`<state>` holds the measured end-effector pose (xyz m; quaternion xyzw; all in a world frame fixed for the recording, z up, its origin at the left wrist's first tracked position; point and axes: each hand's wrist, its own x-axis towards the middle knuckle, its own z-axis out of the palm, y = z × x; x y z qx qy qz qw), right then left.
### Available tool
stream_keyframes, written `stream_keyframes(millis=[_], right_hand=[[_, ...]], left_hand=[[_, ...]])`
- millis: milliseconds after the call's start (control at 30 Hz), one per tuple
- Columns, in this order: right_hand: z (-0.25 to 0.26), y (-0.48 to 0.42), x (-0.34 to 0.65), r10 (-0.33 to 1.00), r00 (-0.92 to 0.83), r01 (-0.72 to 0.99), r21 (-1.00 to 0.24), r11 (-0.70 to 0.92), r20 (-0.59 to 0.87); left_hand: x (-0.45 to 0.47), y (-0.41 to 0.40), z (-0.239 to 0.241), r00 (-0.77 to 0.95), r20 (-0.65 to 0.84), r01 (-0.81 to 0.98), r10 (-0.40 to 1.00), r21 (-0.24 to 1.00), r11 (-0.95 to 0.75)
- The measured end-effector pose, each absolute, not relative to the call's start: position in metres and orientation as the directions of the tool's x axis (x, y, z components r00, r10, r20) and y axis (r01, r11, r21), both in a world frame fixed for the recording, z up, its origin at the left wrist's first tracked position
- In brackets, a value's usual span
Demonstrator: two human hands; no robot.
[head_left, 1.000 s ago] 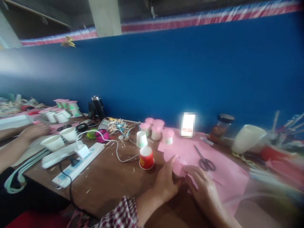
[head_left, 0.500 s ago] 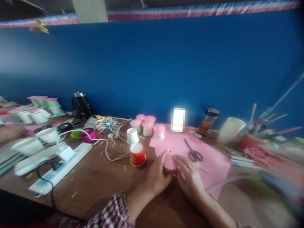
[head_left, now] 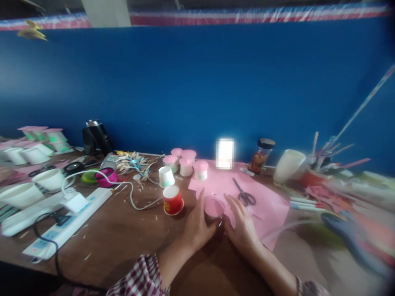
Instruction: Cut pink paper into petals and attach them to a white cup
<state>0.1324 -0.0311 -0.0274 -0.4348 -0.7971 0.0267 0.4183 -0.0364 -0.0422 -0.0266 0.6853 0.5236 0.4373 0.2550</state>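
Note:
My left hand (head_left: 197, 226) and my right hand (head_left: 239, 224) close in from both sides on a small cup topped with a pink paper disc (head_left: 213, 205), fingers pressed against it. It stands at the near edge of a pink paper sheet (head_left: 265, 203) on the brown table (head_left: 123, 234). Grey-handled scissors (head_left: 244, 194) lie on the sheet just behind my right hand. A red paper cup (head_left: 173, 200) stands upside down to the left of my left hand, with a white cup (head_left: 166, 176) behind it.
Several pink-topped cups (head_left: 187, 161) and a glass jar (head_left: 260, 156) stand by the blue wall. A white power strip (head_left: 66, 222) with cables lies at left, near white bowls (head_left: 49, 179). Pens and a white mug (head_left: 288, 166) crowd the right.
The view has swung to the right, so everything shifts left in frame. My hands keep holding the pink-topped cup; the other person's hand at left has gone out of view.

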Motion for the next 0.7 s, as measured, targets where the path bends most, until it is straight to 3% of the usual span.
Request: stream_keyframes(millis=[133, 433, 700], right_hand=[[-0.026, -0.032, 0.133, 0.733, -0.270, 0.665, -0.430, 0.611, 0.624], [-0.026, -0.033, 0.130, 0.741, -0.312, 0.628, -0.456, 0.631, 0.595], [-0.027, -0.034, 0.129, 0.746, -0.336, 0.611, -0.469, 0.637, 0.576]], left_hand=[[-0.035, -0.044, -0.022, 0.040, 0.297, 0.467, 0.954, 0.838, -0.281], [-0.037, -0.040, -0.031, 0.136, 0.419, 0.552, 0.898, 0.721, -0.420], [-0.035, -0.042, -0.030, 0.125, 0.422, 0.539, 0.898, 0.731, -0.419]])
